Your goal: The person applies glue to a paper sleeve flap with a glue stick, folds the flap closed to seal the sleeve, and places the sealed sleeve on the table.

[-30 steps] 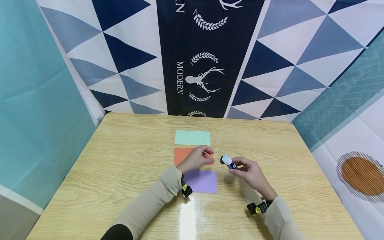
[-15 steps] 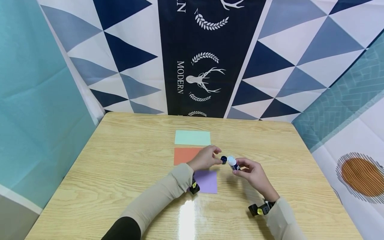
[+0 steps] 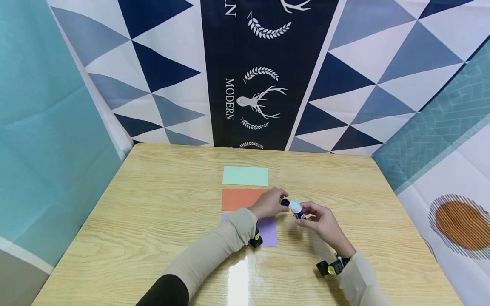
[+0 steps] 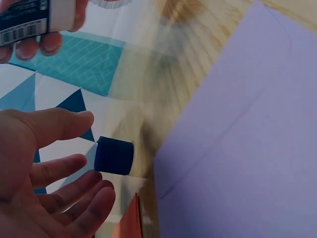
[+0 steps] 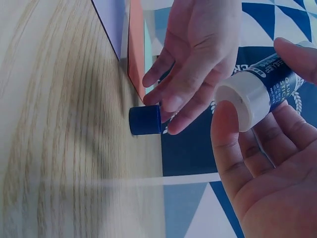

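My right hand grips a white and navy glue stick by its body, its white end uncovered and tilted up, held over the table. The dark blue cap stands on the table just left of it. Around that cap reaches my left hand; in the left wrist view its thumb and fingers are loosely bent and spread apart, with the cap just beyond the fingertips. Under my left forearm lies a purple envelope, partly covered in the head view.
Behind the purple envelope, an orange paper rectangle and a mint green one lie in a column on the wooden table. A patterned cloth hangs behind the table's far edge.
My left hand has moved right, from over the orange paper to the cap. The glue stick in my right hand has shifted slightly right and tilted more upright, away from the cap.
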`<action>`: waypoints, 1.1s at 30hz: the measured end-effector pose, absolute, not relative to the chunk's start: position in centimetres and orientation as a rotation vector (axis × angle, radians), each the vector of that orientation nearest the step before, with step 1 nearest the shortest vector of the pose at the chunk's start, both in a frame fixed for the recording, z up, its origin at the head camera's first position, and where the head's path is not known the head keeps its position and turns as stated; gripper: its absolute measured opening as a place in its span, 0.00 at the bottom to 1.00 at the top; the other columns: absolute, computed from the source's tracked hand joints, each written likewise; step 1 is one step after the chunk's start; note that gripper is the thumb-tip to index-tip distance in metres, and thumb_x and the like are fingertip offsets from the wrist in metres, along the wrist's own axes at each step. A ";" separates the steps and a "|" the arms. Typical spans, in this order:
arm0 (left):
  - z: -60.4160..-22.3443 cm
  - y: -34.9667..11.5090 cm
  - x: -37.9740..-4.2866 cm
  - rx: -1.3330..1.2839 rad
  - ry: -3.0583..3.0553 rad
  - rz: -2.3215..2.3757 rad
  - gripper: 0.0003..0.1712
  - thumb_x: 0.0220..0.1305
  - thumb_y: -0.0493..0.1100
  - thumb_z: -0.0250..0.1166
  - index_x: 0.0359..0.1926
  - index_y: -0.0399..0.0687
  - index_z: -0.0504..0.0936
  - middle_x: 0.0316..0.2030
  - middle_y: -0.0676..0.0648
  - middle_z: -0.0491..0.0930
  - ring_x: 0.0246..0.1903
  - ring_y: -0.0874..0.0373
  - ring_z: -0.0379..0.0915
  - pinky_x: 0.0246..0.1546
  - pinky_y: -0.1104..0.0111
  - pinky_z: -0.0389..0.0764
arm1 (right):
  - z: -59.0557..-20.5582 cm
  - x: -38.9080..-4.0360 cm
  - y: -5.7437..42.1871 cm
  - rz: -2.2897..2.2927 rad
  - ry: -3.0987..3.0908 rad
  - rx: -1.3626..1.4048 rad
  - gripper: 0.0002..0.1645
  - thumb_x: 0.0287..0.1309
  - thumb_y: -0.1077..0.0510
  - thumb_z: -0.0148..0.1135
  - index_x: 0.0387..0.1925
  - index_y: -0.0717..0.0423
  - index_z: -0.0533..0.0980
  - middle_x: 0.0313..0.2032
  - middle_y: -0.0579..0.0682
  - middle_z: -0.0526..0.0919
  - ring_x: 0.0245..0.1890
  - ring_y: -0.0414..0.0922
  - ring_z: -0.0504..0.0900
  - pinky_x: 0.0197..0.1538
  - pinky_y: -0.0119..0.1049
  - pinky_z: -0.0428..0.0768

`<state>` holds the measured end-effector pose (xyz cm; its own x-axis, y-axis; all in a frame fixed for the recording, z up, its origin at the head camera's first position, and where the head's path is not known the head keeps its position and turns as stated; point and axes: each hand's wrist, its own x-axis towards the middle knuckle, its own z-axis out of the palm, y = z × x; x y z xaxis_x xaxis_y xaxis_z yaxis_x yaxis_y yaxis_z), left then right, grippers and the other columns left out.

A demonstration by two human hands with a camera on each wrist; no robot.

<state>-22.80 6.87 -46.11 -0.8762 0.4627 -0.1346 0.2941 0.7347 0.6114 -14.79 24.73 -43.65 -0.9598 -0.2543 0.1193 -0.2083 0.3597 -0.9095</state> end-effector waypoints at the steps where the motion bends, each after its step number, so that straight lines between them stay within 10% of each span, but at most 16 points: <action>1: -46.2 7.0 -22.8 0.599 2.672 0.850 0.28 0.62 0.51 0.68 0.61 0.50 0.75 0.49 0.49 0.76 0.44 0.60 0.74 0.43 0.73 0.75 | -43.6 -14.8 24.8 -1.695 2.556 -0.433 0.20 0.53 0.65 0.70 0.48 0.67 0.77 0.35 0.31 0.81 0.37 0.31 0.78 0.34 0.30 0.80; 33: -47.0 6.4 -22.5 0.658 2.727 0.870 0.17 0.61 0.46 0.69 0.50 0.47 0.82 0.45 0.49 0.82 0.43 0.59 0.77 0.43 0.71 0.77 | -44.1 -15.0 25.3 -1.664 2.572 -0.355 0.20 0.54 0.63 0.70 0.49 0.64 0.78 0.34 0.35 0.82 0.36 0.31 0.78 0.33 0.30 0.79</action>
